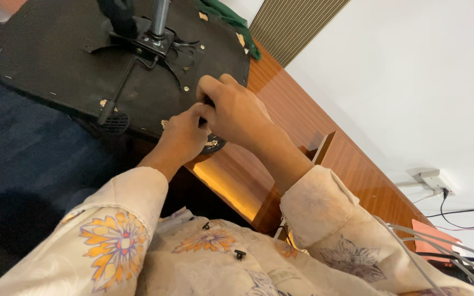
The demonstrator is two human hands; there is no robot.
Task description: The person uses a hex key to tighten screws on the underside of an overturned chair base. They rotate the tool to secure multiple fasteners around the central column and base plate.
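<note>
Crowding upturned chair seat (56, 60), metal post (160, 19)

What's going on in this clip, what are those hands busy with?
A person in a floral cream shirt has an upturned office chair seat lying on a wooden desk, its black underside and metal mechanism facing up. Both hands meet at the seat's near edge: the left hand and right hand pinch something small and dark there; what it is cannot be made out.

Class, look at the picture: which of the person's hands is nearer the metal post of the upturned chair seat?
Right. The right hand lies just below-right of the post; the left hand sits lower, farther off.
</note>
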